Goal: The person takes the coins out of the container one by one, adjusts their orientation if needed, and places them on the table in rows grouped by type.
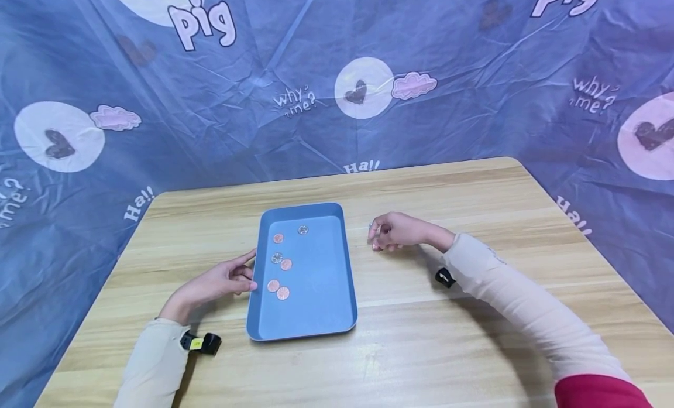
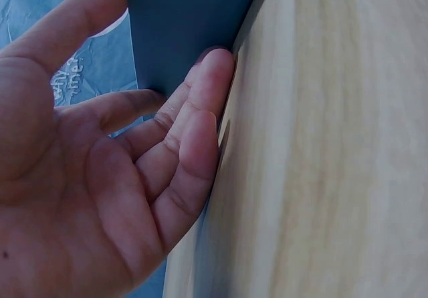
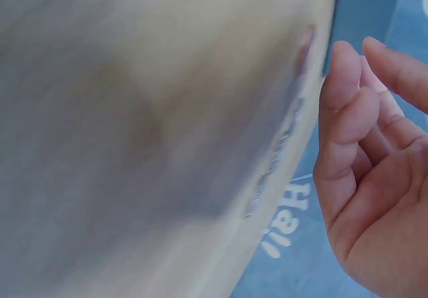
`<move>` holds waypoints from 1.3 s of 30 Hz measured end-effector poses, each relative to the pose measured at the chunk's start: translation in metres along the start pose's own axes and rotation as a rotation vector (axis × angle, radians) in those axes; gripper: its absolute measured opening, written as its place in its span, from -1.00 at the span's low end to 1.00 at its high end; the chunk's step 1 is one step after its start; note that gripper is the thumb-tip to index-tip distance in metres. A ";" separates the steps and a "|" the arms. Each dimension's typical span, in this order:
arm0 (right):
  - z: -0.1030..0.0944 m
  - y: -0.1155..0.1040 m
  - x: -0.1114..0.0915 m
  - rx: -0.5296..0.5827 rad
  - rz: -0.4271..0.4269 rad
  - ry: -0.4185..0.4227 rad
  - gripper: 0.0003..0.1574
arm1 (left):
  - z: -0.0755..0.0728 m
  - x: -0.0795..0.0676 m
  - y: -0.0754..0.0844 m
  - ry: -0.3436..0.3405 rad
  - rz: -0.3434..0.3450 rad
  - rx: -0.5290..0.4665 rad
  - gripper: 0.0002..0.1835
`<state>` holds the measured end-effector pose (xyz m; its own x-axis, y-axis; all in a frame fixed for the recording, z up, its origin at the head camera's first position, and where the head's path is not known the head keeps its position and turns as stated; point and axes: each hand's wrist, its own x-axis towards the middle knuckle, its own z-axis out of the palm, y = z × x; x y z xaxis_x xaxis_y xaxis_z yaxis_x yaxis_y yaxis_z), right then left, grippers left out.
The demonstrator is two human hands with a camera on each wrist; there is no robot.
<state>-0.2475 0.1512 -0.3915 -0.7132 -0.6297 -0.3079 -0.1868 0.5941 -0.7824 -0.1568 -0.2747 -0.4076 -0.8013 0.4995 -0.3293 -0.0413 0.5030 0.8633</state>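
Observation:
A blue tray (image 1: 316, 314) holds several copper-coloured coins (image 1: 283, 293) and two silver coins (image 1: 303, 230), mostly along its left half. My left hand (image 1: 223, 280) rests against the tray's left side, its thumb at the rim; in the left wrist view the lower fingers bend beside the tray wall (image 2: 187, 24). To the right of the tray, my right hand (image 1: 397, 230) hovers over the table with loosely bent fingers, and nothing shows between them. In the right wrist view, a copper coin (image 3: 305, 47) and silver coins (image 3: 284, 141) lie blurred on the table near those fingers.
The wood-grain table (image 1: 463, 338) spreads around the tray on every side. Behind it hangs a blue printed cloth (image 1: 253, 139). A black strap camera (image 1: 202, 342) sits at my left wrist, another black mount (image 1: 444, 277) at my right.

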 end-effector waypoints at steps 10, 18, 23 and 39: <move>-0.002 -0.036 -0.002 0.043 -0.137 0.044 -0.71 | 0.001 0.000 0.003 0.015 -0.032 -0.009 -0.01; 0.001 -0.070 0.006 -0.013 -0.173 0.056 -0.76 | 0.001 -0.001 0.003 0.008 -0.033 -0.020 0.00; 0.008 -0.094 0.014 -0.036 -0.202 0.016 -0.77 | 0.001 0.000 0.003 -0.001 -0.022 -0.023 -0.01; 0.041 -0.135 0.052 -0.057 -0.224 -0.092 -0.73 | 0.000 0.002 0.003 -0.023 -0.021 -0.049 -0.01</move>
<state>-0.2319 0.0177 -0.3237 -0.5856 -0.7902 -0.1805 -0.3726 0.4602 -0.8058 -0.1583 -0.2727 -0.4056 -0.7859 0.5055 -0.3562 -0.0879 0.4789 0.8734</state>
